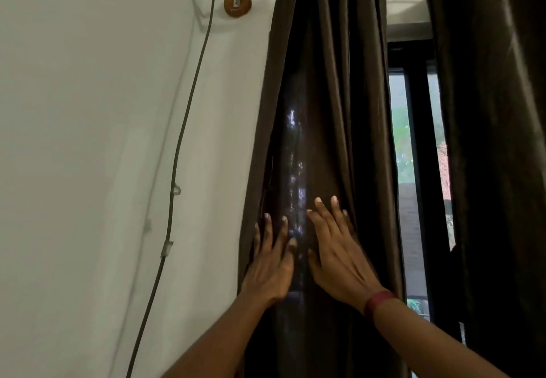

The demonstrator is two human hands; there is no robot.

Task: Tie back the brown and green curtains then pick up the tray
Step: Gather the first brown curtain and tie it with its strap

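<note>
From the head camera we see the brown curtain [331, 97] hanging in gathered folds beside the white wall [88, 141], left of the window [413, 171]. Our left hand [271, 262] and right hand [339, 256] lie flat against its lower folds, side by side, fingers [323, 215] straight and spread, gripping nothing. Another dark curtain [496, 141] hangs at the right. A cable [177, 156] runs down the wall.

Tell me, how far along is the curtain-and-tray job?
Nothing looks finished. In hand: the left hand and right hand lie flat, fingers spread, on the brown curtain, which hangs loose with no tie visible. Left: tying it, then the other dark curtain at the right, also untied. No tray is in view.
</note>
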